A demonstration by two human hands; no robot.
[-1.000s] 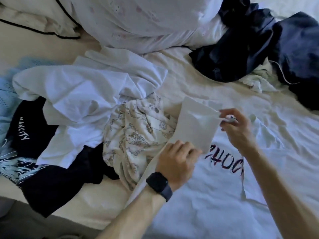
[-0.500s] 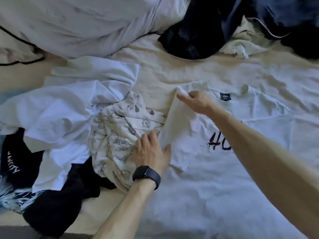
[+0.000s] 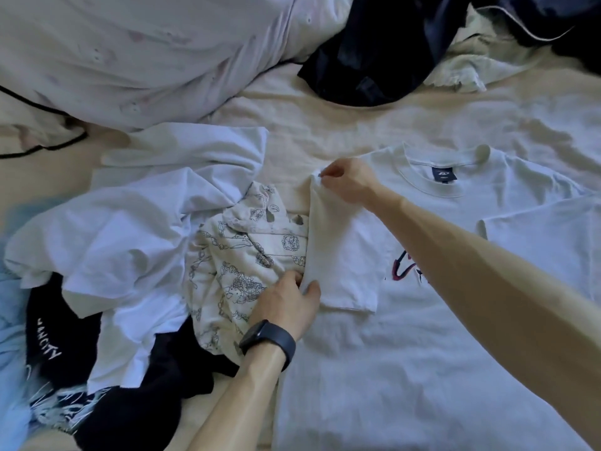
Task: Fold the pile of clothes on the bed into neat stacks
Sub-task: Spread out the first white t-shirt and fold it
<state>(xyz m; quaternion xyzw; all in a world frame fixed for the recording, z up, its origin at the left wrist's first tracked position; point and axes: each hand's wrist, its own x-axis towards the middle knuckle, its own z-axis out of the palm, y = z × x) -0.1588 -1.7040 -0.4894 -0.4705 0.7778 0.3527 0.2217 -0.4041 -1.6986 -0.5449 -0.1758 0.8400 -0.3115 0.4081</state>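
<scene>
Left wrist: you wear a smartwatch [image 3: 258,333] with a dark rounded-rectangle case and an unlit screen. It sits on a matte dark band [image 3: 283,348] that wraps the wrist fully. Your left hand [image 3: 286,307] and right hand [image 3: 348,182] are bare. Your left forearm [image 3: 240,402] and right forearm [image 3: 487,271] are bare to the frame edge.

Setting: home bedroom. Evidence: bed [image 3: 325,125], cream-sheeted and rumpled; white pillow [image 3: 146,53] at its head; second pillow [image 3: 19,118], black-piped, far left; household clothing loose on top: T-shirt [image 3: 422,369] spread flat, dark garments [image 3: 374,53], heap [image 3: 113,229] of white and printed tops.
</scene>
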